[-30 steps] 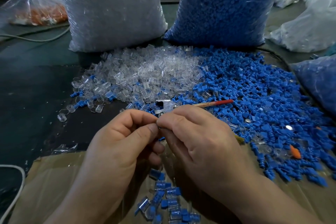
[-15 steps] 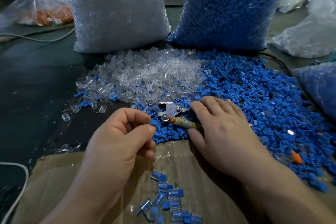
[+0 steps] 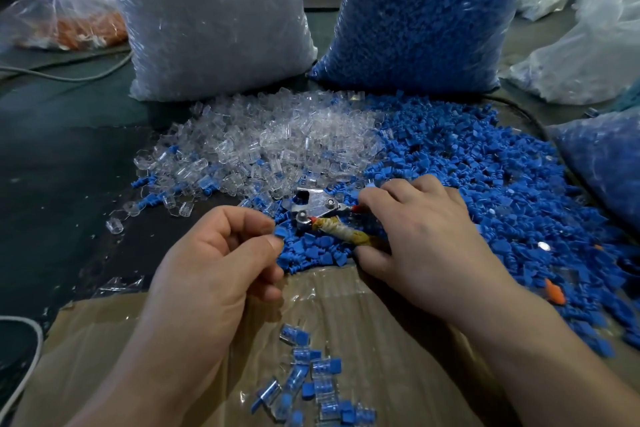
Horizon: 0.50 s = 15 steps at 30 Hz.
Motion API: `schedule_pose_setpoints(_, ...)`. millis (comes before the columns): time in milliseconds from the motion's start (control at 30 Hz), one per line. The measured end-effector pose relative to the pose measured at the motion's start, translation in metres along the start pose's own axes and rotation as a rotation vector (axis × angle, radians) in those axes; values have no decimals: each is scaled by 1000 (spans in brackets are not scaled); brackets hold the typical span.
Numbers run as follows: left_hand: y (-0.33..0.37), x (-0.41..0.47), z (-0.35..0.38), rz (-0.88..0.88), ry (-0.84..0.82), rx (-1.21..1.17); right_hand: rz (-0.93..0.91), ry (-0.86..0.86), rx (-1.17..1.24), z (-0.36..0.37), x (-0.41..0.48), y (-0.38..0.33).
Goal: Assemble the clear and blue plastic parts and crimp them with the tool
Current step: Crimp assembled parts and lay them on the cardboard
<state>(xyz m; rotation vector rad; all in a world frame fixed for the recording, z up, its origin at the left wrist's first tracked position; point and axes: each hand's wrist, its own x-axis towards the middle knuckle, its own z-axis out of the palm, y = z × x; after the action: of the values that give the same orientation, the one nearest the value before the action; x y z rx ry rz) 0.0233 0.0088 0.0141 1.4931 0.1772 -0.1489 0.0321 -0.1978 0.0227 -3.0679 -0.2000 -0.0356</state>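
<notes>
Assembled pieces (image 3: pixel 304 371) lie nearest, on cardboard (image 3: pixel 398 340). Left hand (image 3: pixel 214 263) pinches one blue part (image 3: pixel 280 231). Right hand (image 3: pixel 422 243), fingers loosely extended, rests on crimping tool (image 3: pixel 322 210) atop blue parts pile (image 3: pixel 478 170). Clear parts pile (image 3: pixel 277 142) beyond.

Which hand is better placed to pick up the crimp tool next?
Right, most likely. The right hand lies over the handles of the crimp tool on the blue pile. The left hand is beside the tool's head and pinches a blue part, so it is occupied.
</notes>
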Motion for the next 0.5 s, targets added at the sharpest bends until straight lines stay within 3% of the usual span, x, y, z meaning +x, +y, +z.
schedule_pose_setpoints(300, 3, -2, 1, 21, 0, -57, -4, 344, 311, -17, -12, -4)
schedule_pose_setpoints(500, -2, 2, -5, 128, -1, -18, -132, 210, 257, -18, -19, -6)
